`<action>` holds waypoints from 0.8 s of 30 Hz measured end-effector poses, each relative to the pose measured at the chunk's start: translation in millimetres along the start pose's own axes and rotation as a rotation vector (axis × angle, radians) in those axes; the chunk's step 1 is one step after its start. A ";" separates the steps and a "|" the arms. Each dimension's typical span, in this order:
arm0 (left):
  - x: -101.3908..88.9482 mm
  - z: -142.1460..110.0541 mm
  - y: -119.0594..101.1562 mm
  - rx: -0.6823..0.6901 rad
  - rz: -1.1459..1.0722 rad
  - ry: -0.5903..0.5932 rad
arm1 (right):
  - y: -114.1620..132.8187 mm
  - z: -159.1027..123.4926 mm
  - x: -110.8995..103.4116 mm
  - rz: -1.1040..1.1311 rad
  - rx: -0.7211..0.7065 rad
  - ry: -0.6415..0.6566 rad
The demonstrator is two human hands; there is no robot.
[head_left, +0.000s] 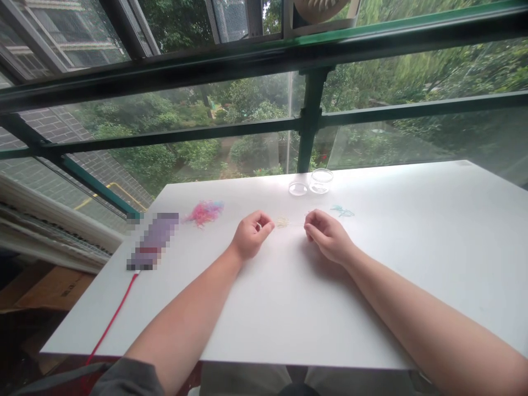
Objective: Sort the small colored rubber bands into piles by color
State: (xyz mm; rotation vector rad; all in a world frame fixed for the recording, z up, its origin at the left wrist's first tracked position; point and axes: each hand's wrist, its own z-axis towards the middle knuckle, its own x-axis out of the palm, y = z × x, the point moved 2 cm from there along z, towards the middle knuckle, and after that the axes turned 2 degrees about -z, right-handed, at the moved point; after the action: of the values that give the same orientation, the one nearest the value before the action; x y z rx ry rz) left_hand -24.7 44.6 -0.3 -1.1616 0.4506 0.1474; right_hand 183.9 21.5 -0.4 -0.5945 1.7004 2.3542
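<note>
My left hand [253, 235] is closed, thumb and forefinger pinched together, just left of a small pile of pale yellow strands [282, 221]. To the right of that pile my right hand [328, 235] is curled, its thumb against the bent fingers. A faint thin line runs toward its fingertips from the yellow pile; whether either hand grips it is too fine to tell. Past the right hand lies a little group of teal strands [343, 211]. A larger loose heap of pink, red and blue strands [205, 213] sits farther left on the white table [256, 313].
A clear round jar [321, 182] stands near the table's far edge, with a shallow clear lid [297, 189] beside it. At the left lies a blurred-out phone-like slab [153, 242] with a red cable [113, 316] running off the near edge. Green window railing [311, 121] rises behind.
</note>
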 end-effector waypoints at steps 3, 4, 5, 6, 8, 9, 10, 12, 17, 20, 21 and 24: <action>7.4 -5.1 -10.6 0.084 0.109 0.085 | 3.2 -3.2 4.1 -0.039 -0.043 0.036; 9.9 -6.7 -13.5 0.109 0.126 0.110 | 4.5 -4.5 6.0 -0.049 -0.059 0.059; 12.0 -8.0 -15.6 0.126 0.133 0.130 | 5.6 -5.7 7.8 -0.053 -0.072 0.085; 13.7 -8.9 -16.8 0.138 0.134 0.144 | 6.7 -6.8 9.7 -0.053 -0.080 0.111; 15.8 -9.6 -17.2 0.148 0.126 0.158 | 8.2 -8.4 12.6 -0.049 -0.085 0.155; 16.4 -9.6 -16.7 0.145 0.119 0.159 | 8.6 -8.9 13.6 -0.052 -0.086 0.170; 16.8 -9.5 -16.1 0.140 0.111 0.163 | 8.7 -9.1 14.2 -0.057 -0.085 0.181; 17.8 -9.4 -15.3 0.126 0.094 0.184 | 8.4 -9.0 14.4 -0.068 -0.083 0.185; 19.8 -10.6 -16.9 0.104 0.081 0.221 | 7.8 -8.1 13.7 -0.070 -0.080 0.180; 20.2 -11.1 -17.4 0.095 0.085 0.223 | 8.4 -8.0 14.3 -0.054 -0.082 0.188; 20.3 -11.2 -17.3 0.093 0.086 0.224 | 8.6 -8.0 14.6 -0.045 -0.081 0.194; 20.8 -11.0 -16.5 0.085 0.088 0.237 | 8.9 -8.1 15.3 -0.020 -0.076 0.222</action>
State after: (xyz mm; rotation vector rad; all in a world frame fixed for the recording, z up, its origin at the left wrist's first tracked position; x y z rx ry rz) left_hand -3.2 25.6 1.5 -1.0808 0.7114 0.0657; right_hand 168.4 9.6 -1.2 -0.9122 1.6862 2.4261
